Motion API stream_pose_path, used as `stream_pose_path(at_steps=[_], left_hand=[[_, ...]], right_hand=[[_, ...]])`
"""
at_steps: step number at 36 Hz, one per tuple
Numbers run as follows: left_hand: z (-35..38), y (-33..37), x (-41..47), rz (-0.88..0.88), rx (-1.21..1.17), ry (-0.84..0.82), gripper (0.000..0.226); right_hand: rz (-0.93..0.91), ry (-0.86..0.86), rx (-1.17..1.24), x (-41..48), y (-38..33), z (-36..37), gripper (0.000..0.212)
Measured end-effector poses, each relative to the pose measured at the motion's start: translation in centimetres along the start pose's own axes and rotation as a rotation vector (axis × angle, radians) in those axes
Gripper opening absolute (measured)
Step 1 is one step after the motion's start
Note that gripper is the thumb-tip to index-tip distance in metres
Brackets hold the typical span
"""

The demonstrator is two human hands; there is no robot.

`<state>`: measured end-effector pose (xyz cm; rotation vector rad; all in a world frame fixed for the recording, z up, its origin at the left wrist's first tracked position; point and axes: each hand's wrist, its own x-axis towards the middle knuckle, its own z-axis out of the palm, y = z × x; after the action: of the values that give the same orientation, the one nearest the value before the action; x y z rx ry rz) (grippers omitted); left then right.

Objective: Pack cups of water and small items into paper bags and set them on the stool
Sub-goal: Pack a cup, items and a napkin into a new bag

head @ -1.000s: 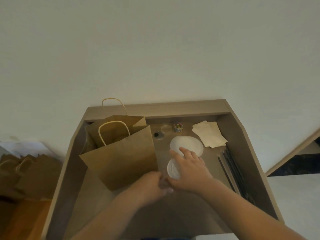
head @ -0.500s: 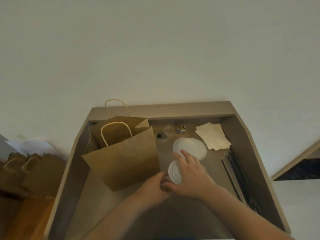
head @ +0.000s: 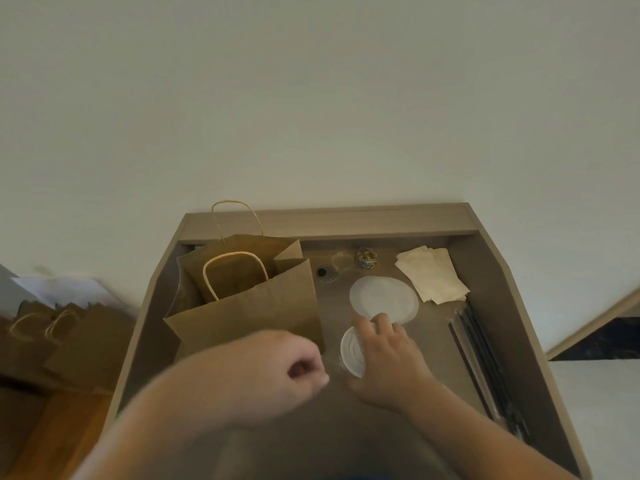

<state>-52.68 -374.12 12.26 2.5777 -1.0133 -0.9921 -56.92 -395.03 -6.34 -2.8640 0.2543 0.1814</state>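
An open brown paper bag with twine handles stands at the left of the walled desk. Just right of it is a clear cup with a white lid. My right hand grips this cup from the right, fingers curled over the lid's rim and thumb below. My left hand is blurred in front of the bag, its fingers curled, its fingertips close beside the cup's left side; whether it touches the cup I cannot tell.
Behind the cup lies a stack of white lids. Napkins, black straws, a small jar of coloured clips and a clear empty cup sit at the back and right. Folded paper bags lie lower left.
My left hand has come away from the cup's side toward the left and nearer the camera. My right hand stays on the lidded cup.
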Motion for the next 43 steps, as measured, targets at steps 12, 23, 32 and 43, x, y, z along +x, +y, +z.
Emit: stream_pose_path(at_steps=[12, 23, 32, 43], left_hand=[[-7.4, -5.9, -8.1, 0.105, -0.068, 0.573, 0.031], [-7.6, -7.3, -5.8, 0.240, -0.075, 0.531, 0.036], [-9.1, -10.8, -4.7, 0.238, -0.128, 0.790, 0.026], [-9.2, -14.7, -2.3, 0.054, -0.081, 0.826, 0.014]], right_hand=[[0.054, -0.068, -0.045, -0.4, -1.0, -1.3, 0.100], [0.103, 0.024, -0.042, -1.0, -2.6, -2.3, 0.077], [0.199, 0.142, -0.013, -1.2, -3.5, 0.1, 0.059], [0.245, -0.038, -0.080, -1.1, -4.3, -1.2, 0.075]])
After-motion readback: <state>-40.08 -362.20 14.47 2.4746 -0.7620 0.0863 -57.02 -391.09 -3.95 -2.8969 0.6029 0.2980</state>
